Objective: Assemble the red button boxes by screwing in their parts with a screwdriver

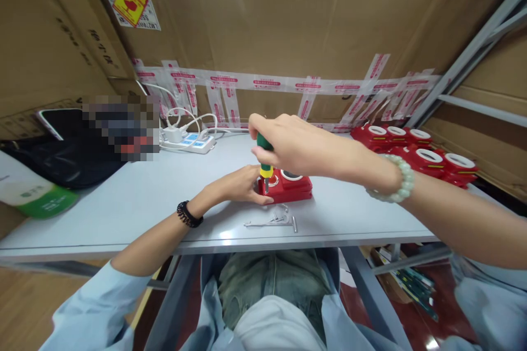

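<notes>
My right hand [284, 140] is closed around the green and yellow handle of a screwdriver [267, 170], held upright. Its tip meets the left end of a red device [290, 191] with white-ringed round openings, lying on the table. From the left, my left hand [247, 185] grips that end of the red device, thumb along its near side and fingers partly hidden behind. Small metal screws and thin rods [275, 221] lie just in front of the device.
Several similar red devices [428, 159] stand at the right rear of the grey table [164, 197]. A white power strip [191, 142] with cables, a dark bag [74, 159], a phone [61, 120] and a green-white package [37, 192] are on the left. Cardboard [263, 22] walls the back.
</notes>
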The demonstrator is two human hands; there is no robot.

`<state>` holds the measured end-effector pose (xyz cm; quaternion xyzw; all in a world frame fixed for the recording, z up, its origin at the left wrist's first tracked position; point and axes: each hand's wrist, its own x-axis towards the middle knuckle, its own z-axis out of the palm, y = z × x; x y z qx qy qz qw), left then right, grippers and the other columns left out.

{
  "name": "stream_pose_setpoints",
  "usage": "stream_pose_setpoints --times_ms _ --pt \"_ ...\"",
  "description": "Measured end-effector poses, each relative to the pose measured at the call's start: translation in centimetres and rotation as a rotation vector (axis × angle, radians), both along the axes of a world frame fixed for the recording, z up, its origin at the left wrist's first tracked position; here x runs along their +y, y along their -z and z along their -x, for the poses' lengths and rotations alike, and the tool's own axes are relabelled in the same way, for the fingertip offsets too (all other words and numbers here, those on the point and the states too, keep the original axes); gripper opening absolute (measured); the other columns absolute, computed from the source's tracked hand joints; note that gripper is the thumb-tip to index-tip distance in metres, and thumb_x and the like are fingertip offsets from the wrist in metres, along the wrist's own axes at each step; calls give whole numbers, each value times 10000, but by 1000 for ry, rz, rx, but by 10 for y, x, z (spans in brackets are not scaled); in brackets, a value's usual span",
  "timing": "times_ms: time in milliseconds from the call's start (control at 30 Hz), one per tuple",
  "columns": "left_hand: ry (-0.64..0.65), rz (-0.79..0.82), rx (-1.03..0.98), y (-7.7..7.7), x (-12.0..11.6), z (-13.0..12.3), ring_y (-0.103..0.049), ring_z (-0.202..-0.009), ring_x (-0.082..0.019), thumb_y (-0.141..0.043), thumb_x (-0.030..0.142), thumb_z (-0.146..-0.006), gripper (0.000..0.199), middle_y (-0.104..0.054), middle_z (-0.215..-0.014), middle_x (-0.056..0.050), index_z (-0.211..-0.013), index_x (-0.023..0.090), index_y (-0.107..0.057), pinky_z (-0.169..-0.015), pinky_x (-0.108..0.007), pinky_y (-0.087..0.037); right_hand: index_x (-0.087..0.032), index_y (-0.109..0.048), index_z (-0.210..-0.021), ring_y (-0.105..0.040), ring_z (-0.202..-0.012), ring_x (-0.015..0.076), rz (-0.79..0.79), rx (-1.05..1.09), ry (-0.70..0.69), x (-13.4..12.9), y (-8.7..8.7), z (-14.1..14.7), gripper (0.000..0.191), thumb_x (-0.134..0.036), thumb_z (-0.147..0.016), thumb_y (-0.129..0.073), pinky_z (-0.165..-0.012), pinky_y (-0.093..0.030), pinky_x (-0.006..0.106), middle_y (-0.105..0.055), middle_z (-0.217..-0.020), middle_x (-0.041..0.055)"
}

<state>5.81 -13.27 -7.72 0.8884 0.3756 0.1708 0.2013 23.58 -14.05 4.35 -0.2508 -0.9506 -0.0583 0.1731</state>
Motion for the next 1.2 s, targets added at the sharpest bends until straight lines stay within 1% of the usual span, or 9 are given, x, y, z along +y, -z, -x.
stream_pose_setpoints --times_ms 167,367,500,600,767,900,1000,1067,1200 --pt "-19 0 0 4 2 1 -643 -1059 -295 -736 462 -752 548 -700 -1129 -112 -1194 167 -604 -914 -382 -501 -178 -506 -1104 -543 -690 177 129 -206 38 -16 -22 -9 269 -156 -842 -567 -602 -380 307 -639 -878 58" --pt "-36 -6 12 2 0 1 -598 -1173 -339 -752 431 -744 645 -632 -1310 -146 -1295 163 -550 -953 -409 -486 -159 -558 -1000 -592 -746 229 1 -110 111 -16 -11 2 254 -401 -926 -542 -656 -392 336 -618 -826 85" --pt "-35 5 25 3 1 1 -653 -1043 -308 -740 429 -757 544 -695 -1181 -128 -1208 156 -604 -874 -376 -506 -173 -551 -981 -564 -754 182 82 -69 24 -12 -11 4 71 -209 -926 -526 -663 -370 309 -615 -835 50" --pt "-31 -13 22 3 1 1 -657 -1014 -296 -745 444 -755 565 -694 -1175 -127 -1217 153 -600 -858 -365 -504 -194 -519 -1000 -514 -718 145 217 -83 -56 -13 -15 0 210 -83 -831 -576 -639 -341 286 -609 -853 11" --pt "-46 32 33 2 0 2 -644 -1057 -318 -734 495 -772 643 -661 -1241 -150 -1292 155 -567 -864 -386 -508 -194 -477 -886 -446 -683 135 144 52 -15 -8 -6 0 128 -127 -855 -581 -644 -298 297 -545 -768 -2" --pt "12 -12 -41 -4 -3 7 -567 -1208 -330 -735 546 -773 751 -559 -1394 -154 -1381 177 -494 -967 -400 -482 -206 -434 -952 -387 -629 111 246 119 -44 -2 2 2 264 -35 -783 -541 -621 -290 283 -506 -744 -35" --pt "-9 -125 -217 -14 -7 9 -563 -1206 -295 -713 469 -823 587 -586 -1363 -129 -1310 180 -556 -992 -383 -470 -223 -395 -940 -356 -597 107 285 209 -69 1 7 0 293 -51 -750 -536 -598 -282 277 -462 -687 -61" --pt "-13 -140 -310 -19 -9 10 -622 -1078 -251 -694 411 -853 393 -674 -1221 -109 -1158 166 -649 -927 -350 -496 -232 -378 -928 -349 -579 108 307 265 -74 3 10 -1 279 -87 -754 -541 -585 -280 275 -444 -653 -72" --pt "37 40 -401 -20 -8 10 -675 -868 -190 -674 366 -888 249 -758 -942 -77 -998 146 -714 -797 -293 -515 -232 -388 -941 -369 -562 105 348 347 -72 5 17 -3 266 -122 -760 -548 -575 -297 276 -449 -645 -79"
